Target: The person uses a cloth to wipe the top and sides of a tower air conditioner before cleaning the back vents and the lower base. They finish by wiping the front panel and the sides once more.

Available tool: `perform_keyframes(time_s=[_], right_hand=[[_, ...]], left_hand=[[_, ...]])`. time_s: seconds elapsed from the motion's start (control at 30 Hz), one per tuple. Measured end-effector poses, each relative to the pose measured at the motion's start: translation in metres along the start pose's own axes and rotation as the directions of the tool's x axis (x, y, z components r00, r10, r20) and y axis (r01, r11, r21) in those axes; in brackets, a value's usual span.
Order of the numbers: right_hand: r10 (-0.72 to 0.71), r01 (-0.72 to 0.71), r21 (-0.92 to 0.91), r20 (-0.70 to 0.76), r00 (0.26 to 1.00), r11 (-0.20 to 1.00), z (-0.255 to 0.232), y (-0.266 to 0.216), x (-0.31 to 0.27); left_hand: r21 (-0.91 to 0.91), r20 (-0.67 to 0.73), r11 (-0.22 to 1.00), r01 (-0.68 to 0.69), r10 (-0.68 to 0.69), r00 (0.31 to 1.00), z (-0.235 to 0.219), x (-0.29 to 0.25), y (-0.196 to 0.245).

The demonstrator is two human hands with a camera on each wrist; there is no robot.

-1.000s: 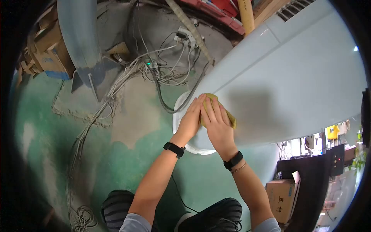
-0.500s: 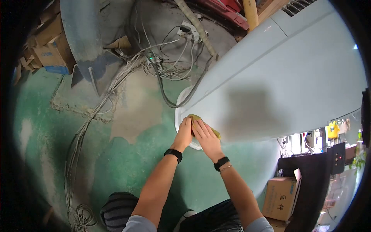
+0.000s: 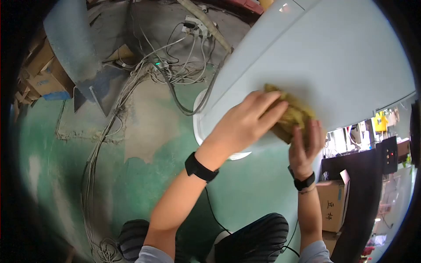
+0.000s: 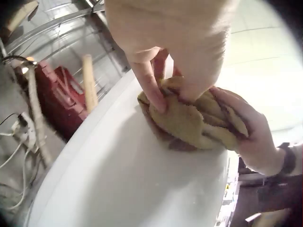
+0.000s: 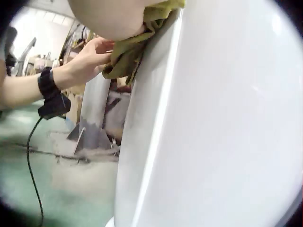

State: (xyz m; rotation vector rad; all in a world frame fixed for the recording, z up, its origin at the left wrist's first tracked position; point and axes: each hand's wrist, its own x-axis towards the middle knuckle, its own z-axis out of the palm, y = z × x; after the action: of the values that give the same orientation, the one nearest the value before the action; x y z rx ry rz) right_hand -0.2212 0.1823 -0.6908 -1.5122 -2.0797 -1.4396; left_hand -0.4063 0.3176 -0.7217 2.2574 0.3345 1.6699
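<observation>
A crumpled yellow-green cloth (image 3: 293, 115) is bunched between both hands, close over the smooth white curved panel (image 3: 333, 57) of a large appliance. My left hand (image 3: 237, 127) pinches the cloth's left side; in the left wrist view its thumb and fingers come down onto the folds (image 4: 177, 120). At the cloth's right side, my right hand (image 3: 305, 147) grips an edge, thumb and fingers bent around it. In the right wrist view the cloth (image 5: 125, 56) hangs in loose folds beside the panel, partly hidden by the right hand (image 5: 113, 16).
Bundled cables (image 3: 131, 83) run over the green floor (image 3: 144, 188) to a power strip (image 3: 199, 26). A grey metal post (image 3: 72, 44) and cardboard boxes (image 3: 48, 74) stand at the left. At the right are another carton (image 3: 331, 204) and a dark cabinet (image 3: 368, 188).
Earlier both hands lay side by side on the cloth low on the panel. Now they are apart, farther right, each holding a side of the cloth, which has become crumpled.
</observation>
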Motion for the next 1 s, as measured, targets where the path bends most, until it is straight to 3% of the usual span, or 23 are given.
perform_keyframes(time_s=[0.03,0.13,0.23,0.27,0.47,0.63,0.73,0.83,0.93,1.0], right_hand=[[0.047,-0.049,-0.024,-0.067,0.997,0.999,-0.003,0.003,0.001],[0.048,-0.053,-0.082,-0.059,0.997,0.995,-0.002,0.0,-0.004],[-0.06,0.06,-0.01,0.043,0.997,0.998,0.012,-0.009,-0.024],[-0.084,0.084,0.018,0.01,0.996,0.996,0.022,-0.011,-0.031],[-0.113,0.11,0.067,0.038,0.993,0.992,0.055,-0.033,-0.077],[-0.146,0.133,0.163,0.071,0.987,0.978,0.07,-0.051,-0.102],[-0.163,0.131,0.253,0.111,0.98,0.959,0.082,-0.066,-0.119],[-0.201,0.146,0.261,0.195,0.96,0.954,0.093,-0.085,-0.137],[-0.237,0.159,0.3,0.246,0.94,0.941,0.104,-0.102,-0.152],[-0.251,0.153,0.34,0.266,0.931,0.928,0.114,-0.113,-0.164]], left_hand=[[-0.01,-0.039,1.0,-0.025,0.025,0.999,0.002,0.006,0.005],[-0.004,-0.149,0.998,-0.068,0.067,0.987,0.016,0.008,0.005],[0.029,-0.18,0.996,-0.089,0.093,0.979,0.033,-0.011,-0.012],[0.027,-0.186,0.996,-0.089,0.092,0.978,0.037,-0.017,-0.016],[0.126,-0.186,0.986,-0.109,0.132,0.974,0.058,-0.058,-0.031],[0.134,0.006,0.991,-0.004,0.003,1.0,0.059,-0.1,-0.034],[0.166,0.162,0.984,0.07,-0.097,0.982,0.059,-0.129,-0.042],[0.074,0.227,0.982,0.176,-0.189,0.955,0.063,-0.153,-0.053],[0.011,0.404,0.852,0.524,-0.483,0.777,0.064,-0.176,-0.059],[0.129,0.444,0.932,0.338,-0.359,0.821,0.069,-0.197,-0.072]])
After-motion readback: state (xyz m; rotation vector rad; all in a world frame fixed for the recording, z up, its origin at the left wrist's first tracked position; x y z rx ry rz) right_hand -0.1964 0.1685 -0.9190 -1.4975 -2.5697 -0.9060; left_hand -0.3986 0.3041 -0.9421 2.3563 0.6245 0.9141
